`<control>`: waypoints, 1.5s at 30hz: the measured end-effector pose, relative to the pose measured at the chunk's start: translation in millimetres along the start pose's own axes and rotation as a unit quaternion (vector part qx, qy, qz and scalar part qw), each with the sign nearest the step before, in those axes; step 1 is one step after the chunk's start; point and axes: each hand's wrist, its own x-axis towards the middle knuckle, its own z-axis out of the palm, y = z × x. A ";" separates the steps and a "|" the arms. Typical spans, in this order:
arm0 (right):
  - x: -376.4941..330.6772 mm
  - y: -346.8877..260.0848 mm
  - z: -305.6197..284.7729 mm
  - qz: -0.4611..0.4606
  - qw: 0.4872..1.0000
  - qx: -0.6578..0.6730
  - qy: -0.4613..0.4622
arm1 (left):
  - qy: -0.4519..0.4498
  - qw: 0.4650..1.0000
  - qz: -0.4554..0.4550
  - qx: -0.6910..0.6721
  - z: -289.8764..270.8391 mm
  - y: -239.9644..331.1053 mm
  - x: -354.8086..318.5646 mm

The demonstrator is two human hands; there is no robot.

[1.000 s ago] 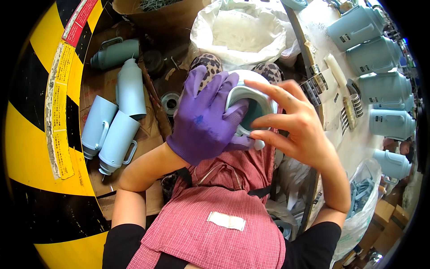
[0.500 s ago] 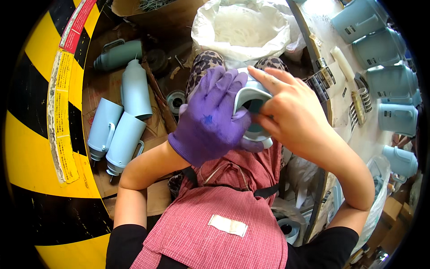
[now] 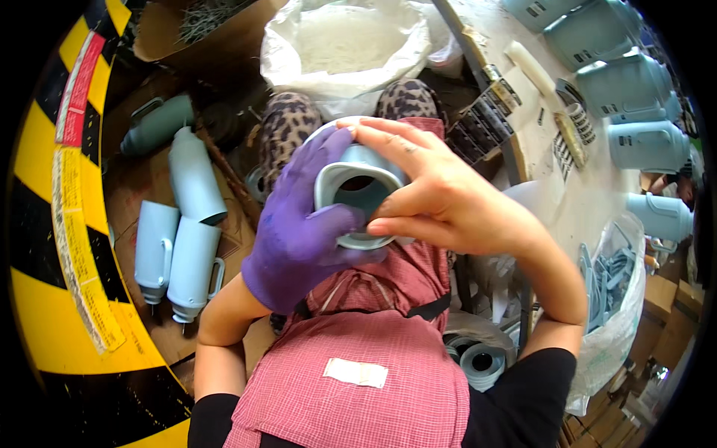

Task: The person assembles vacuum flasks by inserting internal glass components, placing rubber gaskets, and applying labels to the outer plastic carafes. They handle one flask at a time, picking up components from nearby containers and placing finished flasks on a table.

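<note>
The left hand (image 3: 299, 224), in a purple glove, wraps around the left side of a pale blue jug body (image 3: 358, 196) and grips it; the gloved thumb lies across the lower rim of the open mouth. The right hand (image 3: 441, 201), bare, covers the right and upper side of the same jug body; its fingers (image 3: 388, 134) arch over the top edge and one fingertip presses at the lower right of the rim; both hands are thus closed on the part. The jug body is held above the person's lap, mouth facing the camera, dark inside.

Below the hands lies a red checked apron (image 3: 358, 373) with a small white patch; leopard-print trousers (image 3: 287, 131) show above the hands.

To the left, on brown cardboard (image 3: 239, 239), lie several pale blue jug bodies (image 3: 187, 261), side by side and partly touching; a darker grey-green one (image 3: 157, 123) lies further up. A yellow and black striped surface (image 3: 52, 246) bounds the left edge.

Ahead stands a white sack (image 3: 343, 45) filled with white material. To the right, a worktable (image 3: 553, 179) carries a row of upright pale blue jugs (image 3: 642, 142); a clear bag of blue parts (image 3: 612, 284) hangs near the right elbow; tape rolls (image 3: 482, 362) lie under the right forearm.
</note>
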 end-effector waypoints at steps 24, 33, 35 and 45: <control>-164.4 217.5 -57.9 0.403 0.720 -0.409 0.389 | -0.136 0.940 -0.223 -0.220 46.9 -216.0 111.8; -154.6 209.2 -49.3 0.422 0.693 -0.407 0.418 | 0.099 0.918 -0.271 -0.271 34.7 -198.0 51.6; -154.3 208.3 -47.2 0.417 0.692 -0.405 0.427 | 0.131 0.909 -0.279 -0.281 32.8 -183.8 33.1; -150.4 201.5 -37.0 0.379 0.693 -0.441 0.427 | 0.186 0.902 -0.233 -0.312 46.6 -133.6 -56.9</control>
